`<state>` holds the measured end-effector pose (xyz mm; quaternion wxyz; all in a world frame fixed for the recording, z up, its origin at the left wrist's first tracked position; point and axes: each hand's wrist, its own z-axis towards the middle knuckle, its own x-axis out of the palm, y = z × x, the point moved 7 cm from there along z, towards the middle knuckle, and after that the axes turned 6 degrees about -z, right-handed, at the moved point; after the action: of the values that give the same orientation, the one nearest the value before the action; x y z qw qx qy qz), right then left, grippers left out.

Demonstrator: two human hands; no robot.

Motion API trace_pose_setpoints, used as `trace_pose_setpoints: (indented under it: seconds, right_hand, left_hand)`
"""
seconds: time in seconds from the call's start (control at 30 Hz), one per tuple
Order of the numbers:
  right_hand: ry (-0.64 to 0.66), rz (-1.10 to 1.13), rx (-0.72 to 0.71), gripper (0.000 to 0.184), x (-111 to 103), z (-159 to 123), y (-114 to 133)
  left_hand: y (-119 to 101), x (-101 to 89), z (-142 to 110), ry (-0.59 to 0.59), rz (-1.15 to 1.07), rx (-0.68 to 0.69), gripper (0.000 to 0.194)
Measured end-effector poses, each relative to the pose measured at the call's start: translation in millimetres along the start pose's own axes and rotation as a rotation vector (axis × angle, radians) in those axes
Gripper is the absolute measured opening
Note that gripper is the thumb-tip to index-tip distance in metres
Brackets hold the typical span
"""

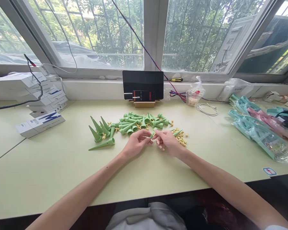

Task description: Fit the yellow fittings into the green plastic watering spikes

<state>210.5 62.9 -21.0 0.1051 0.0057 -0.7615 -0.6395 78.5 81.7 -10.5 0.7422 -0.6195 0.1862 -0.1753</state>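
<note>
My left hand [136,143] is closed round a green plastic watering spike [153,134], held a little above the table. My right hand [167,141] pinches a small yellow valve piece [154,134] against the spike; the fingers partly cover both. Right behind my hands is a heap of green spikes [144,121]. Beside my right hand lies a pile of small yellow valve pieces [180,140], with one green spike [178,133] on it. To the left, several green spikes [96,132] stand point up, and another green spike [102,144] lies on its side before them.
A phone [144,95] leans on a dark tablet [143,80] at the back. White boxes [42,123] are stacked at left. A plastic bag [195,93] and a coiled white cable [207,109] lie at back right. Wrapped teal and pink items [259,127] fill the right side.
</note>
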Motion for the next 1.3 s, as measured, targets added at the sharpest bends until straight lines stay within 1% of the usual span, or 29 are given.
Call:
trace_pose_setpoints:
  seconds: [0.3, 0.47, 0.53, 0.63, 0.83, 0.97, 1.1, 1.2, 1.3]
  right_hand:
    - [-0.006, 0.043, 0.039, 0.042, 2.9, -2.2, -0.2]
    - [0.002, 0.028, 0.026, 0.044, 2.8, -1.8, -1.2]
    - [-0.014, 0.000, 0.006, 0.046, 1.9, -1.5, -0.7]
    - [-0.074, -0.061, -0.050, 0.049, -1.7, -2.3, 3.6]
    - [-0.162, -0.161, -0.167, 0.048, -9.7, -5.2, 12.4]
    - [-0.199, -0.208, -0.224, 0.038, -12.6, -7.0, 15.1]
    - [-0.219, -0.234, -0.269, 0.031, -12.5, -8.7, 17.9]
    - [-0.218, -0.289, -0.294, 0.031, -10.8, -9.8, 20.1]
    - [-0.208, -0.377, -0.325, 0.033, -7.4, -12.4, 23.2]
  left_hand:
    - [0.3, 1.1, 0.6, -0.004, -0.019, -0.010, 0.034]
    - [-2.7, 2.4, -0.5, 0.001, -0.001, -0.026, 0.035]
    - [-5.3, 3.4, -1.1, 0.010, 0.013, -0.028, 0.034]
    - [-8.5, 2.5, -1.3, 0.004, 0.048, -0.031, 0.032]
    - [-7.8, -8.1, 0.4, -0.069, 0.118, -0.034, 0.027]
    - [-13.5, -14.9, -0.6, -0.141, 0.260, 0.024, 0.019]
    - [-23.3, -15.4, -3.9, -0.183, 0.531, 0.114, 0.020]
    - [-25.5, -13.9, -6.0, -0.180, 0.664, 0.137, 0.020]
    - [-22.4, -12.2, -6.3, -0.143, 0.693, 0.111, 0.021]
